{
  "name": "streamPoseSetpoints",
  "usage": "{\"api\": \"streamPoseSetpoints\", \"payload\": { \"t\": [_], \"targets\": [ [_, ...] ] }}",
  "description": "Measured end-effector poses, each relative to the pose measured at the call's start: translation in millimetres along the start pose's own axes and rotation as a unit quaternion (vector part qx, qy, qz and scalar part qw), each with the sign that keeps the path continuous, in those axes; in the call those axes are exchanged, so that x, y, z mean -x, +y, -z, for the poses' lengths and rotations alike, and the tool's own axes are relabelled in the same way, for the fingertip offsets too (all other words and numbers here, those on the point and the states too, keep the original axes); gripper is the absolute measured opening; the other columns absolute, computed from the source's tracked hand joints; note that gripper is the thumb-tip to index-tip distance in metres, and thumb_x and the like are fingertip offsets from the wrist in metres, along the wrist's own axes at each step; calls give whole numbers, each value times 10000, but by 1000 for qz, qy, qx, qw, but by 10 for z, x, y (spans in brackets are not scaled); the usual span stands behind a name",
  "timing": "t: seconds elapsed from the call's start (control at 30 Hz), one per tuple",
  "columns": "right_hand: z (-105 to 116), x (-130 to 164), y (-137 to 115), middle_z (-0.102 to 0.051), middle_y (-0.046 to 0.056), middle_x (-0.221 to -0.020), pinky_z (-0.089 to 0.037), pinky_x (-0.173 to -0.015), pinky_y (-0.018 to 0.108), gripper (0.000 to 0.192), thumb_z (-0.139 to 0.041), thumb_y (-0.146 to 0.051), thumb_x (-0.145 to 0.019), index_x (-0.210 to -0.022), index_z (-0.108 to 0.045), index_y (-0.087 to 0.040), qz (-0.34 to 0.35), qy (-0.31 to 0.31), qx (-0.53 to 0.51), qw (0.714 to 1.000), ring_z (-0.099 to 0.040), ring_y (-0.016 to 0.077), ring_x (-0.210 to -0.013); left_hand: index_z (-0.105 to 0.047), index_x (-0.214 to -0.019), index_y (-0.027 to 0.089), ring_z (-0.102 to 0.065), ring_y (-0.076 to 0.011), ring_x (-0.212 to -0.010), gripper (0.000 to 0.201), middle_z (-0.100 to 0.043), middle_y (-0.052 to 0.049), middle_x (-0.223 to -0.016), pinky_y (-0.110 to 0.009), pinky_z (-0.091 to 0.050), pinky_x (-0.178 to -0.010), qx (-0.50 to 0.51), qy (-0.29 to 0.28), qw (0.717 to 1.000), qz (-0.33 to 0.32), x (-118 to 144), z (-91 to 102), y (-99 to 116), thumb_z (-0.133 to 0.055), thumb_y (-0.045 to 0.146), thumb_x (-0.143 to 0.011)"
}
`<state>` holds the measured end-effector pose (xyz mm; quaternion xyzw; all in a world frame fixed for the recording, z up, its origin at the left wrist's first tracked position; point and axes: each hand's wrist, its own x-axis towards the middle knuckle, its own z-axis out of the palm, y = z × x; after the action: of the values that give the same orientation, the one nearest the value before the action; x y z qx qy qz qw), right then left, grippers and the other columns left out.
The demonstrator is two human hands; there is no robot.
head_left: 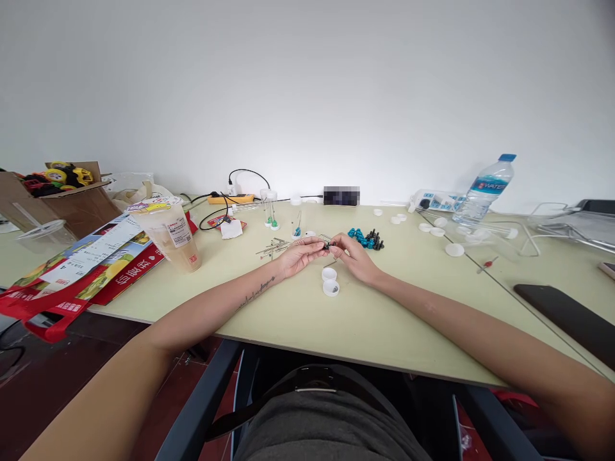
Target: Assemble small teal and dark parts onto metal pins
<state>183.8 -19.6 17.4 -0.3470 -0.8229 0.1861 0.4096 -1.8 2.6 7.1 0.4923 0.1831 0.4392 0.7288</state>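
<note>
My left hand (302,257) and my right hand (354,258) meet above the middle of the table. Between their fingertips is a small black part (327,246), pinched from both sides; its exact kind is too small to make out. A thin bent metal piece shows close by the right fingers. Just below the hands stand two small white round caps (329,274), the nearer one with tiny metal bits inside. Right of my right hand lies a pile of blue pieces (356,235) and black pieces (377,241). Thin metal rods (273,248) lie scattered beside my left hand.
A drink cup (168,237) and a red paper bag (129,272) stand left. Clear tubes with green ends (271,211) are behind. A water bottle (487,189), more white caps (454,250) and a dark phone (567,314) are right. A dark screen (341,196) leans at the wall.
</note>
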Motion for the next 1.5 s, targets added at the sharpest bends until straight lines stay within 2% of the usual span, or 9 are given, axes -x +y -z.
{"api": "streamPoseSetpoints", "payload": {
  "t": [0.17, 0.27, 0.33, 0.5, 0.67, 1.0, 1.37, 1.5],
  "targets": [
    [2, 14, 14, -498, -1, -621, -382, -631, 280, 429, -277, -476, -912, -653, -469, -194, -26, -26, -19, 999, -476, 135, -605, -655, -875, 101, -639, -133, -853, 186, -668, -54, -872, -271, -441, -914, -8, -3, 1000, 8, -3, 28, -31, -668, 129, -691],
    [1, 21, 27, -478, -6, -583, -369, -621, 280, 461, -253, -472, -919, -601, -435, -192, -36, -33, -18, 999, -464, 132, -579, -653, -867, 102, -639, -131, -855, 178, -666, -53, -866, -283, -432, -929, -10, 5, 1000, 16, -6, 38, -40, -667, 125, -690],
    [0, 19, 25, -478, -9, -603, -367, -627, 279, 422, -280, -459, -917, -628, -433, -193, -28, -25, -6, 999, -462, 131, -591, -653, -867, 98, -639, -130, -855, 181, -666, -56, -871, -284, -432, -930, -3, 8, 1000, 15, -5, 31, -36, -668, 117, -688],
    [3, 13, -12, -496, 11, -761, -380, -648, 283, 231, -392, -421, -889, -845, -464, -206, 0, 17, 24, 1000, -472, 150, -696, -654, -866, 98, -639, -116, -817, 175, -667, -47, -865, -255, -447, -893, 18, 11, 1000, 4, -2, 5, -16, -665, 113, -692],
    [9, 20, -27, -482, 43, -893, -402, -691, 310, 174, -420, -376, -880, -959, -446, -223, 28, 32, 23, 999, -483, 167, -750, -653, -859, 101, -634, -99, -794, 155, -664, -45, -863, -231, -457, -860, 22, 13, 1000, 0, -3, 0, -13, -652, 111, -704],
    [14, 14, -50, -510, 38, -894, -411, -674, 302, 190, -417, -399, -878, -901, -474, -219, 10, 28, 32, 999, -510, 160, -749, -654, -863, 94, -636, -108, -783, 164, -660, -55, -869, -246, -460, -859, 18, 14, 1000, -5, -3, -1, -10, -652, 104, -700],
    [14, 17, 8, -488, 45, -947, -415, -640, 298, 152, -469, -355, -857, -940, -471, -227, 27, 30, 23, 999, -502, 144, -699, -653, -850, 98, -637, -108, -774, 162, -658, -46, -838, -240, -460, -843, 6, 30, 1000, -7, -2, 2, -7, -664, 118, -690],
    [18, 18, -1, -509, 30, -876, -403, -614, 288, 172, -473, -386, -853, -916, -481, -226, 6, 24, 22, 999, -504, 147, -693, -657, -843, 97, -630, -96, -767, 150, -664, -49, -852, -228, -460, -838, 9, 22, 1000, -4, -3, 2, -5, -657, 114, -694]
  ]
}}
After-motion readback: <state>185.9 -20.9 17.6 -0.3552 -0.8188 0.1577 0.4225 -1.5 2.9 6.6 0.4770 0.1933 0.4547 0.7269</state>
